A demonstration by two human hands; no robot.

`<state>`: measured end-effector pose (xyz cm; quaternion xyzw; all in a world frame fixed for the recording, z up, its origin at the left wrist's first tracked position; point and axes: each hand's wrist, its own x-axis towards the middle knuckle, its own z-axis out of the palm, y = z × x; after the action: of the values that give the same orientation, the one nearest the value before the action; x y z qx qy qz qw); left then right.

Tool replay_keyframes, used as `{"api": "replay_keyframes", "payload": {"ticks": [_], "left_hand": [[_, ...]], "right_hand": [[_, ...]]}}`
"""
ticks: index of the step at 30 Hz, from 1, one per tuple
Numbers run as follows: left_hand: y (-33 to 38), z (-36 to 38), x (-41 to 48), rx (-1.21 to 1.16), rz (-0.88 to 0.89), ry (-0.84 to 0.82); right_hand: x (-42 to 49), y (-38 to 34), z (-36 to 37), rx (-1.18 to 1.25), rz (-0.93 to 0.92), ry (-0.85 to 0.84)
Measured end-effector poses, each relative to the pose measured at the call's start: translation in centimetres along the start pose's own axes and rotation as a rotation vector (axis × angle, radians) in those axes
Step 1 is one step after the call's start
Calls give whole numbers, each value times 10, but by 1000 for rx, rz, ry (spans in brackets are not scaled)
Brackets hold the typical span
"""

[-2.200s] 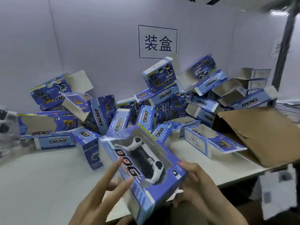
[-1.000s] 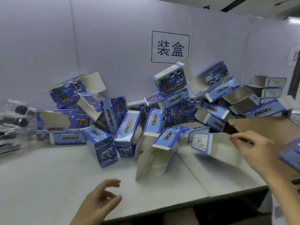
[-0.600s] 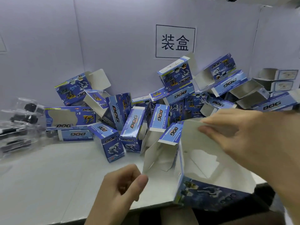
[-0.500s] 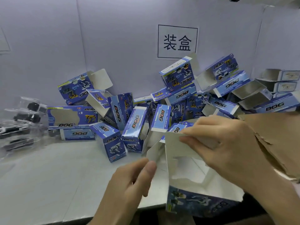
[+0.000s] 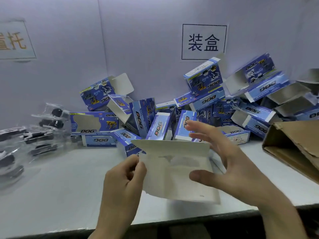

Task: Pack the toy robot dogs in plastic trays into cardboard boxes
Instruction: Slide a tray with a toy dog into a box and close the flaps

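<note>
The cardboard box [image 5: 176, 173] is held in the air between the two hands, with its plain grey-white unprinted side toward the camera; a faint window cut-out shows in this side, and a flap stands up along its top edge. No print can be read on this side. Beyond the hands lies a loose pile of blue boxes [image 5: 207, 104], many with open flaps, and they carry the word "DOG" and pictures of robot dogs. Above this pile, on the wall, a white sign [image 5: 204, 41] reads "装盒"; far to the left of the left hand another sign [image 5: 15, 40] is cut by the edge, and only "托" in orange is clear. The left hand [image 5: 122, 183] has curled fingers and pinches the left edge of the box between thumb and forefinger. The right hand [image 5: 238, 169] is spread wide, the thumb lying on the near face and the straight fingers, blurred, reaching behind the right edge. Left of the grip, clear plastic trays [image 5: 43, 131] with dark toy dogs lie on the white table [image 5: 51, 187]. Right of the right hand stands a brown carton [image 5: 296, 144].
</note>
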<state>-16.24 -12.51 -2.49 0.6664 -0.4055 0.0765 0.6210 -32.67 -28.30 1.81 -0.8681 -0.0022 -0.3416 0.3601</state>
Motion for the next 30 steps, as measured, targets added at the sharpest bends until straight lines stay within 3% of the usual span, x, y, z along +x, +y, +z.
{"api": "replay_keyframes", "payload": {"ticks": [4, 6, 13, 21, 23, 27, 30], "left_hand": [[-11, -6, 2, 62, 54, 95], [-14, -6, 5, 79, 69, 78], [-26, -6, 2, -44, -154, 211], [-33, -2, -9, -60, -215, 105], [-38, -8, -7, -224, -314, 85], [-48, -15, -8, -853, -591, -95], [-53, -8, -11, -989, -653, -23]], "right_hand": [[-1, 23, 32, 55, 193, 399], [4, 29, 41, 83, 295, 506], [-9, 33, 54, 205, 394, 323], [-22, 47, 56, 68, 444, 538], [-24, 52, 50, 264, 472, 532], [-26, 58, 51, 1001, 559, 413], [-24, 65, 58, 1143, 593, 397]]}}
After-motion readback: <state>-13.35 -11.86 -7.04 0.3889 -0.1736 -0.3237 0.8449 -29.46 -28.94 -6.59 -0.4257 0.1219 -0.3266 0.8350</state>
